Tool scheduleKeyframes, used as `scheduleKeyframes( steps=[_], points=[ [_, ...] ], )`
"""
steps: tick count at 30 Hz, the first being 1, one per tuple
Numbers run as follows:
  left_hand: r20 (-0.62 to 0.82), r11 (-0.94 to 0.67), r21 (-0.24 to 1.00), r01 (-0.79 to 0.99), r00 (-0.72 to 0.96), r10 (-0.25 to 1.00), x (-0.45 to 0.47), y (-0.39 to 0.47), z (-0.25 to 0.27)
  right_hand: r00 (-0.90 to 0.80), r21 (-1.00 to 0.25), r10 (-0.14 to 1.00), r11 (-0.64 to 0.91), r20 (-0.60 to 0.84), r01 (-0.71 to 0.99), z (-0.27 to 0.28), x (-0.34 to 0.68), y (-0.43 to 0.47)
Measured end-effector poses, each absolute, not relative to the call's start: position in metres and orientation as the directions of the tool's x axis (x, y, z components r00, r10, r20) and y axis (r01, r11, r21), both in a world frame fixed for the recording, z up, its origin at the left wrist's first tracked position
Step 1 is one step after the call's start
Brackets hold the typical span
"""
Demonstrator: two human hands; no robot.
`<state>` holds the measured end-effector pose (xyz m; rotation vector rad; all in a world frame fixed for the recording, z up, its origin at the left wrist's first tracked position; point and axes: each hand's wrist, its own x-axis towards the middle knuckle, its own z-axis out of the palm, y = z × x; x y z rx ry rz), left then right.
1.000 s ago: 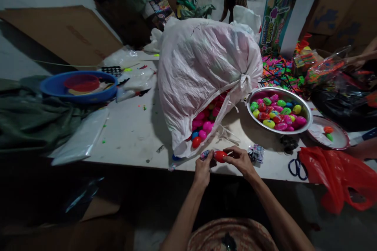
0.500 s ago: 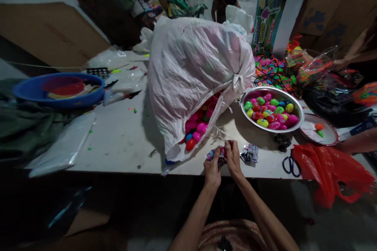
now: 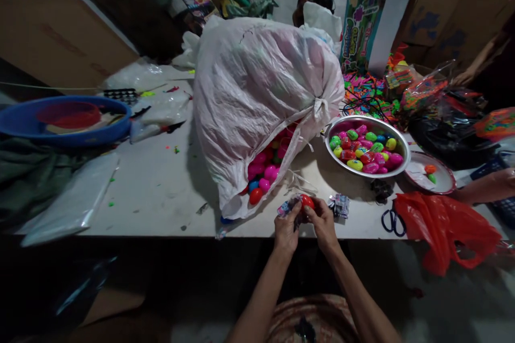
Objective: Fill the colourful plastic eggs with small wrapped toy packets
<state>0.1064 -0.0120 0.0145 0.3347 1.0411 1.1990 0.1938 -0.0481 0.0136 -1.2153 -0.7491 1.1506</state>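
My left hand (image 3: 286, 229) is closed on some small printed plastic wrappers (image 3: 285, 208) near the table's front edge. Beside it my right hand (image 3: 324, 223) grips a red plastic egg (image 3: 308, 202), which touches the wrappers. Just right of my hands lies a small stack of printed wrappers (image 3: 340, 206). A big white sack (image 3: 257, 80), knotted at its right side, rests on the table ahead; through its slit show pink, red and blue eggs (image 3: 269, 172). To the right, a metal bowl (image 3: 329, 155) holds many colourful eggs with printed wrapping on them.
Scissors (image 3: 394, 223) and a red plastic bag (image 3: 438, 228) lie at the front right, near a plate (image 3: 414, 176) and another person's arm (image 3: 485, 186). A blue basin (image 3: 64, 136) and clear plastic bags (image 3: 72, 203) are at the left. Behind the sack, a person (image 3: 317, 0) bends down.
The red egg now shows between my hands, where mostly wrapper showed before. My right hand has turned slightly around it. The camera view has shifted a little.
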Motion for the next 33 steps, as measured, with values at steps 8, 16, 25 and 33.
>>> scheduleKeyframes(
  steps=[8, 16, 25, 33],
  points=[
    [-0.497, 0.458, 0.695, -0.554, 0.091, 0.863, 0.100, -0.015, 0.014, 0.281, -0.987, 0.952, -0.083, -0.120, -0.139, 0.013, 0.209, -0.043],
    [-0.482, 0.503, 0.710, -0.493, 0.181, 0.857, 0.099, -0.015, 0.010, 0.354, -0.983, 0.929, -0.040, -0.103, -0.181, 0.009, 0.209, -0.049],
    [-0.508, 0.581, 0.686, -0.438, 0.284, 0.813, 0.099, -0.015, 0.013, 0.334, -0.928, 0.899, 0.169, 0.283, 0.331, 0.015, 0.216, -0.047],
    [-0.528, 0.653, 0.657, -0.376, 0.388, 0.755, 0.095, -0.008, 0.009, 0.309, -0.861, 0.909, 0.095, 0.280, 0.500, 0.024, 0.253, -0.024]
  ],
)
